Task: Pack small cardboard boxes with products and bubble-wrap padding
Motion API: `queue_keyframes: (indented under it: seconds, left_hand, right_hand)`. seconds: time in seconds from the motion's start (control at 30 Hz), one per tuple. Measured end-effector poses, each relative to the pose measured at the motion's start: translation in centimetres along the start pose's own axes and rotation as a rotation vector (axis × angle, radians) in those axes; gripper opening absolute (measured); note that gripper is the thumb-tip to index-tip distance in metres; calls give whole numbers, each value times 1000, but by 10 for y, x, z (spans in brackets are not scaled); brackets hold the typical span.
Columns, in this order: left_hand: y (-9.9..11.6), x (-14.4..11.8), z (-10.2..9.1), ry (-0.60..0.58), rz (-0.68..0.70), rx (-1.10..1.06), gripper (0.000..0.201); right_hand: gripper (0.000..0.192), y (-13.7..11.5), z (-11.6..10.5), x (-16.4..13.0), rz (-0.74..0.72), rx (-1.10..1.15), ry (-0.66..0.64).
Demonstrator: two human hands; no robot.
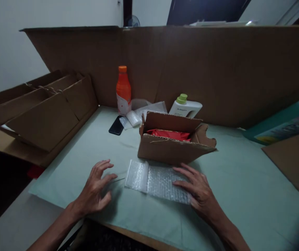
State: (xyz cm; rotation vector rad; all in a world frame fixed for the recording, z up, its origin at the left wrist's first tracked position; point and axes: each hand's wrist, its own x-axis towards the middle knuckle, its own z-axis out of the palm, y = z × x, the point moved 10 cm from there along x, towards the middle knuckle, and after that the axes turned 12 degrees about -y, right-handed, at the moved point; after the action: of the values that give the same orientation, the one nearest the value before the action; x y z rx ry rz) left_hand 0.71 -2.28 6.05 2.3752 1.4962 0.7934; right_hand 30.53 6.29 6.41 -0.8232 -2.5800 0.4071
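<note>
A strip of clear bubble wrap (161, 181) lies on the covered table just in front of a small open cardboard box (156, 148). Its left end is folded over or doubled. My right hand (197, 186) rests on the strip's right end, fingers stretched out and apart, thumb by the near edge. To the left of the wrap, my left hand (95, 190) hovers with curved, parted fingers and nothing in them. A thin dark line between that hand and the wrap is too fine to name. Inside the box shows a red package (168, 135); its lower part is hidden.
Behind the box stand an orange bottle (123, 87) and a white bottle with green cap (186, 107). A phone (116, 126) lies beside more bubble wrap (134, 118). Cardboard boxes (47, 115) sit left; a jug of green liquid (285, 120) leans right. Tall cardboard (217, 69) borders the back.
</note>
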Motion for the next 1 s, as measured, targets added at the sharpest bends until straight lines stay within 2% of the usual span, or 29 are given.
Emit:
queue_keyframes:
  seconds: [0.07,0.13,0.2,0.23,0.27,0.3,0.37,0.47,0.53,0.6,0.77,0.83,0.9,1.0]
  left_hand:
    - [0,-2,0,49,-66,-7,44]
    - [21,14,14,9,-24,-25,46]
    - [56,42,47,-170,95,-71,52]
    - [71,56,68,-286,122,-102,55]
    - [78,69,88,-377,89,-114,55]
    - [78,81,105,-430,6,-112,54]
    - [64,98,128,-446,-202,-106,46]
    - [37,104,139,-381,-386,-134,22]
    - [22,102,134,-359,-422,-180,14]
    - [5,93,119,-343,-452,-257,8]
    - [-47,48,70,-275,-546,-482,17]
    - [-71,27,56,-300,-611,-436,17]
    - [-92,12,37,-301,-689,-262,18]
    - [-102,15,2,-218,-752,-70,33]
  right_hand:
    - [31,13,11,-13,52,-57,-46]
    - [30,17,17,-18,78,-46,-56]
    - [28,14,19,-16,75,-22,-52]
    - [27,12,20,-14,71,-14,-52]
    - [26,10,20,-12,68,-9,-53]
    - [26,9,21,-11,73,-7,-63]
    - [26,11,22,-14,97,1,-69]
    - [30,19,25,-26,137,34,-65]
    - [31,20,25,-33,127,53,-59]
    - [32,20,23,-37,112,60,-53]
    - [34,42,16,-49,152,46,-71]
    - [32,58,18,-61,193,29,-135]
    - [34,77,15,-79,259,8,-212]
    - [48,101,-6,-103,405,-9,-273]
